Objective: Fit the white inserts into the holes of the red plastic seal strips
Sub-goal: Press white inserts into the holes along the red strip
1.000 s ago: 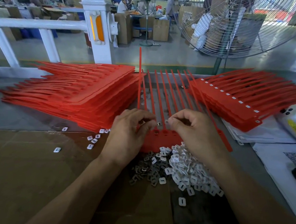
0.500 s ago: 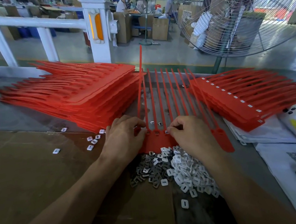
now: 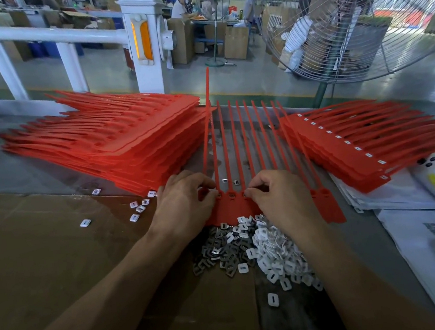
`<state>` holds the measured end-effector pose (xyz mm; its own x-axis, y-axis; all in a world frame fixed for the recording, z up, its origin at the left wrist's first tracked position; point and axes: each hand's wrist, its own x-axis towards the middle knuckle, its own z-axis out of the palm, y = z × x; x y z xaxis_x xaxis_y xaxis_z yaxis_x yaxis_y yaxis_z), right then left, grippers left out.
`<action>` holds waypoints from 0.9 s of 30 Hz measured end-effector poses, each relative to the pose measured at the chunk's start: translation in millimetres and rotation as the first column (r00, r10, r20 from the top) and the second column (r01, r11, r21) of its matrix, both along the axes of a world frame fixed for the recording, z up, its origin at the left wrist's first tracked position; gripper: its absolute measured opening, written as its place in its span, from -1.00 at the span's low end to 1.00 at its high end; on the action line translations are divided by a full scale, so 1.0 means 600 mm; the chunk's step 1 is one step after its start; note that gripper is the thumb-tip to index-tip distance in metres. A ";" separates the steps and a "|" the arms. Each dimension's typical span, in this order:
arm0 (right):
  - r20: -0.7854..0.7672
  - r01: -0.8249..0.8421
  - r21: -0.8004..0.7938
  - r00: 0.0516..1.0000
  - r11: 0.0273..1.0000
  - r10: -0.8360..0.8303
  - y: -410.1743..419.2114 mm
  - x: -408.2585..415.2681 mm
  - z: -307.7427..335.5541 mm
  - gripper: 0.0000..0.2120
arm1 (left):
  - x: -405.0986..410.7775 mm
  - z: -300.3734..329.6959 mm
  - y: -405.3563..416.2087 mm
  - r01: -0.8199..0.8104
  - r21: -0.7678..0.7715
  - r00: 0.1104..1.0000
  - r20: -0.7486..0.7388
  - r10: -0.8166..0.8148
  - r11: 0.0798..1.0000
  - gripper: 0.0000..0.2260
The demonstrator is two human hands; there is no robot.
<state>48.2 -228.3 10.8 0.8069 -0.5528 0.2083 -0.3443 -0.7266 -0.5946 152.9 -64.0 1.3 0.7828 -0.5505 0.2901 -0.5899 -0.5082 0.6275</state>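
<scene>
Workshop table [image 3: 38, 178]: both hands, left hand [image 3: 185, 203] and right hand [image 3: 279, 198], pinch the strip sheet [image 3: 233, 207]; finished stack [image 3: 364, 146] right, untouched stack [image 3: 117, 143] left, much remaining.

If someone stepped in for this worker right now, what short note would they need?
Left hand: fingertips pinched at the left holes of the red seal sheet on the table.
Right hand: fingertips pinched at a hole further right; whether it holds an insert is hidden.
Supplies: pile of white inserts just below the sheet, grey metal clips beside them.
Done: the right stack shows white inserts fitted.
Left: this sheet's remaining holes, then the left stack, whose holes look empty.
</scene>
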 end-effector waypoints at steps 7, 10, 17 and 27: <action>-0.017 -0.069 -0.081 0.998 0.994 0.068 0.002 -0.017 0.005 -0.86 | 0.003 -0.001 0.001 0.009 -0.006 1.000 0.001 -0.009 1.000 -0.88; -0.047 -0.091 -0.103 0.995 0.991 0.086 0.002 -0.026 0.011 -0.81 | 0.002 -0.002 0.002 0.014 -0.022 1.000 -0.006 -0.014 1.000 -0.90; -0.062 -0.129 -0.163 0.991 0.978 0.120 0.001 -0.033 0.017 -0.76 | 0.002 -0.001 0.005 0.018 -0.027 1.000 -0.012 -0.018 0.999 -0.90; -0.058 -0.333 -0.137 0.943 0.933 0.328 0.041 -0.040 0.027 -0.89 | 0.000 0.002 0.003 0.014 -0.012 1.000 -0.004 -0.014 1.000 -0.87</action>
